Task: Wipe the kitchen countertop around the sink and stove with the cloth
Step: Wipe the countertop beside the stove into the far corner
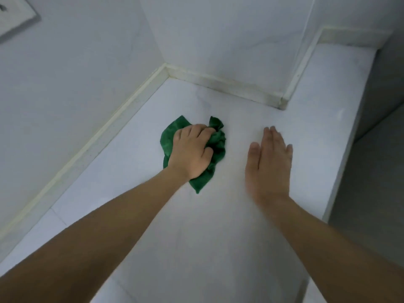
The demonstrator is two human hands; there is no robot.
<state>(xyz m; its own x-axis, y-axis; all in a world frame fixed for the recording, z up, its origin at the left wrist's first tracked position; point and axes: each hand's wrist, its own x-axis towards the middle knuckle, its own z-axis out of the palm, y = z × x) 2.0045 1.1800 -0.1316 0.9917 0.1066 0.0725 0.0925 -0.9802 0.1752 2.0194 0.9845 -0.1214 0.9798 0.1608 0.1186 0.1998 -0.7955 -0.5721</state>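
A crumpled green cloth (218, 141) lies on the white countertop (196, 237), near its inner corner. My left hand (191, 149) presses down on the cloth with fingers curled into its folds, covering its middle. My right hand (270, 162) is flat, fingers straight and together, palm down on or just above the bare counter to the right of the cloth, holding nothing. No sink or stove is in view.
A low cream backsplash strip (105, 130) runs along the left wall and the back wall, stepping around a corner (284, 101). The counter's right edge (341, 162) drops to a grey floor. A wall socket plate (15, 16) sits at top left.
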